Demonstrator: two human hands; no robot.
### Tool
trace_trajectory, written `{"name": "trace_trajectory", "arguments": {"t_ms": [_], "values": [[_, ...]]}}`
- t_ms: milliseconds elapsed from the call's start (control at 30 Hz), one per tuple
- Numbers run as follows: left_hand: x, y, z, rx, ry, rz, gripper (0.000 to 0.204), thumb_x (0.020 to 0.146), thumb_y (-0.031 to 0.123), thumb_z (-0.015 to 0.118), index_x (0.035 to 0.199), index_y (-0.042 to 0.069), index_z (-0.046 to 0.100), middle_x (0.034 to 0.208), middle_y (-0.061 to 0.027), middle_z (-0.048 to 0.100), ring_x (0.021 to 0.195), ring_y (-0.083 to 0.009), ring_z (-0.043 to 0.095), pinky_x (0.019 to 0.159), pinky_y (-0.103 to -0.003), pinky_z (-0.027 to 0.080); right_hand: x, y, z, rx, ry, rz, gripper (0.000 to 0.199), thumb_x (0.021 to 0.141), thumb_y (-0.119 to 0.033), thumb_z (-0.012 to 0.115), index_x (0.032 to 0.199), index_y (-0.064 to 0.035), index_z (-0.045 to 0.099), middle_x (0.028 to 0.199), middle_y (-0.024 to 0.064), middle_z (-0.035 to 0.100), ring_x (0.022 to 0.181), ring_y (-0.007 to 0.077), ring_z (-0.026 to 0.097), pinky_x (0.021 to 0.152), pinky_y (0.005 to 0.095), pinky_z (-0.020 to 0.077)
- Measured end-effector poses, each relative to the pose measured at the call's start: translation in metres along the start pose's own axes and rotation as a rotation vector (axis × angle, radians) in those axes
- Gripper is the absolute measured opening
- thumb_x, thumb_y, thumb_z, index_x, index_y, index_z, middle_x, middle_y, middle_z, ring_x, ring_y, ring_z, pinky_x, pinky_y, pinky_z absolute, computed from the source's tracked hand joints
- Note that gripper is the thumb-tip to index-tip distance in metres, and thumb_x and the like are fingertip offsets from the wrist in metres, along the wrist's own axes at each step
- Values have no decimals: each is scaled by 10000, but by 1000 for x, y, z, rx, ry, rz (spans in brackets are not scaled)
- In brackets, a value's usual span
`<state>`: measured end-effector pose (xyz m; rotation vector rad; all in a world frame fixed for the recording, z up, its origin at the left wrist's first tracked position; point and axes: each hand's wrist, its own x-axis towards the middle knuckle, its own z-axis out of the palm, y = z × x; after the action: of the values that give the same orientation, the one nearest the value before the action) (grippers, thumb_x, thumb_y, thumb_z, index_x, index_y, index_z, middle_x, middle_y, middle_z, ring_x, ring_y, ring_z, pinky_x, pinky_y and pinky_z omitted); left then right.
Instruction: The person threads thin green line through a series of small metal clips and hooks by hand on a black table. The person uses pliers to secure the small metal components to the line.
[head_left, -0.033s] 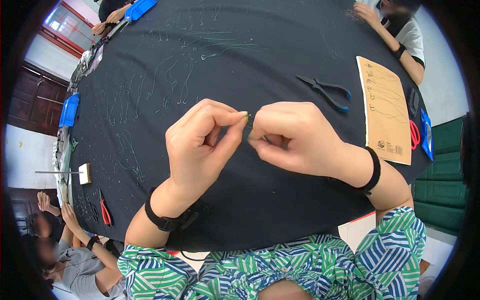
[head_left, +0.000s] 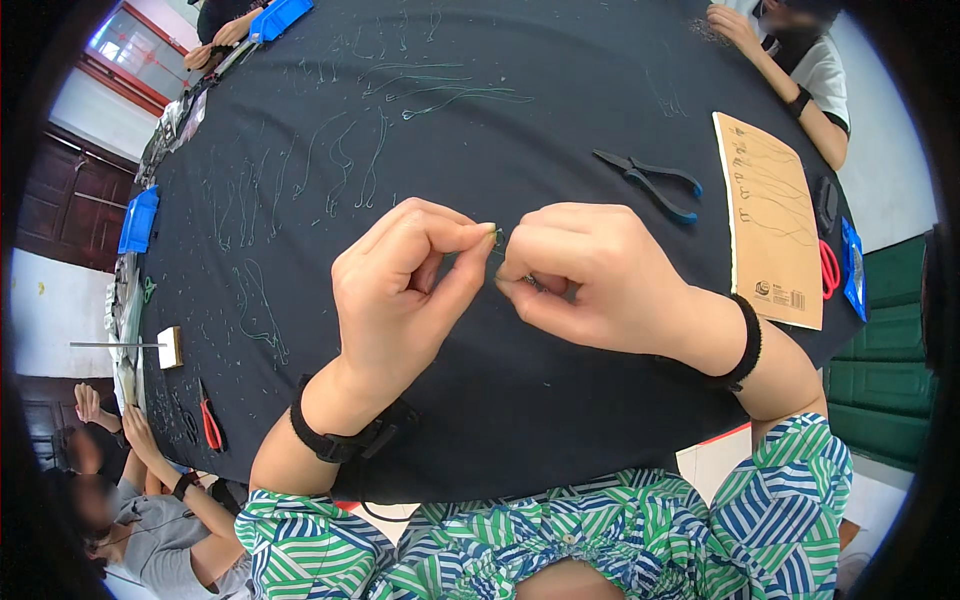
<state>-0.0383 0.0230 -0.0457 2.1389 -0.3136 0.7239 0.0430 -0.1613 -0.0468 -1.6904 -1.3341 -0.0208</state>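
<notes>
Above the black cloth, my left hand is closed in a pinch, thumb against forefinger, on the end of a thin green thread. Just to its right my right hand is curled shut, with its thumb and forefinger pinched on the same thread. A short bit of it shows between the fingertips, which are a small gap apart. Something small and dark sits inside the curl of my right hand, too small to name. Several looped green threads with small knotted or hooked ends lie farther off on the cloth.
Blue-handled pliers and a brown paper sheet with threads on it lie right, beside red-handled scissors. Red-handled pliers and a small white block lie left. Blue trays line the edge; other people work around the table.
</notes>
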Motion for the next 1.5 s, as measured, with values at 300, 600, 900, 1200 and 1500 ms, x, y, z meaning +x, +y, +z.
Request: {"name": "trace_trajectory", "arguments": {"t_ms": [300, 600, 900, 1200, 1500], "values": [[1, 5, -2, 32, -97, 36, 112, 783, -52, 754, 824, 15, 674, 788, -46, 678, 534, -66, 464, 469, -225, 355, 7, 0, -17, -206, 160, -112, 103, 798, -40, 703, 879, -48, 641, 722, 81, 603, 582, 222, 576, 527, 320, 445], [3, 5, -2, 3, -90, 72, 122, 774, -44, 772, 819, 18, 677, 779, -48, 679, 541, -70, 487, 465, -228, 352, 4, 16, -11, 353, -8, 411, 146, 892, -151, 673, 865, -13, 633, 627, -2, 549, 567, 47, 472, 526, 247, 373], [0, -1, 0, -24, 8, -4, 117, 781, -64, 751, 830, 18, 684, 806, -25, 679, 525, -33, 411, 459, -211, 322, 2, -4, -5, -10, -56, 28, 120, 754, -48, 676, 783, -46, 560, 690, 98, 556, 623, 277, 589, 553, 354, 448], [2, 4, -1, 17, -93, 55, 126, 767, -42, 776, 808, 14, 671, 791, -54, 690, 553, -78, 504, 470, -231, 362, 4, -5, -17, -30, 130, 120, 102, 810, -76, 709, 873, -45, 635, 637, 65, 501, 513, 145, 480, 511, 292, 386], [2, 4, -3, 5, -59, 54, 111, 773, -23, 786, 801, 24, 689, 780, -48, 693, 565, -75, 517, 470, -229, 359, 4, 14, -10, 456, -13, 450, 101, 926, -126, 666, 909, -31, 634, 627, -68, 449, 576, 7, 373, 524, 214, 288]]}}
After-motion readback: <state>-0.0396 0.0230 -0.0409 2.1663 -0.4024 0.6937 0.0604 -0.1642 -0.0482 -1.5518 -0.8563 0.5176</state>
